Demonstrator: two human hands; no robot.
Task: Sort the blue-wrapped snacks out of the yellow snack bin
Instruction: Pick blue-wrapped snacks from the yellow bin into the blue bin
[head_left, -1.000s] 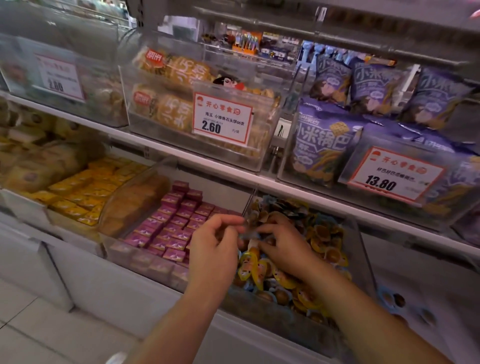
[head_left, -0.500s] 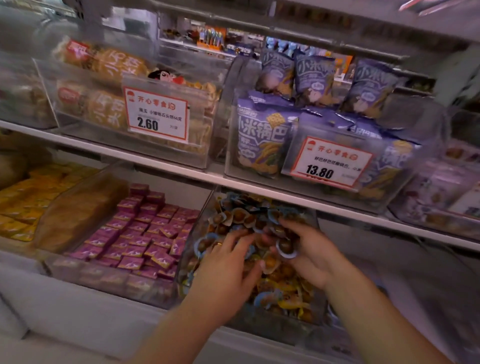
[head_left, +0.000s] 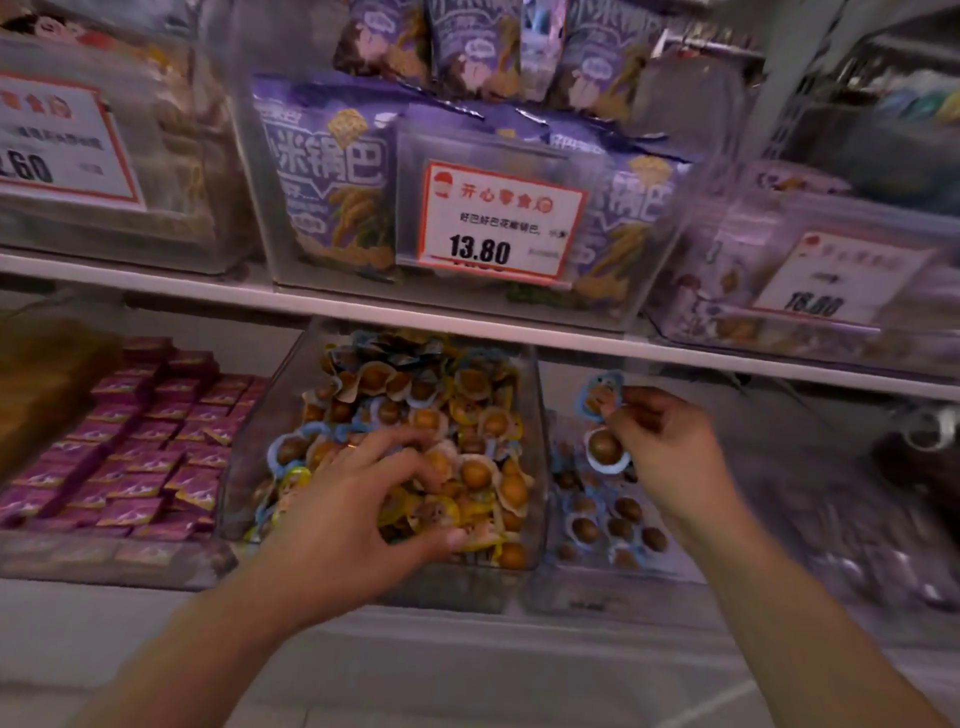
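Note:
A clear bin (head_left: 260, 431) on the lower shelf holds a heap of small round snacks in yellow and blue wrappers (head_left: 457, 415). My left hand (head_left: 353, 514) lies in this heap with spread, curled fingers among the snacks; what it holds, if anything, is hidden. To the right, my right hand (head_left: 670, 452) hovers over a neighbouring bin (head_left: 597, 582) of blue-wrapped snacks (head_left: 618, 525). It pinches two blue-wrapped snacks (head_left: 602, 447), one above the other.
Left of the mixed bin sits a bin of purple-pink packets (head_left: 140, 452). The white shelf edge (head_left: 467, 317) runs just above both bins, carrying purple snack bags (head_left: 332, 182) and a price tag reading 13.80 (head_left: 498, 228). More bins stand at far right.
My right hand has carried blue-wrapped snacks out of the mixed bin and rightward over the neighbouring bin. My left hand stays in the heap. The view has shifted right and closer.

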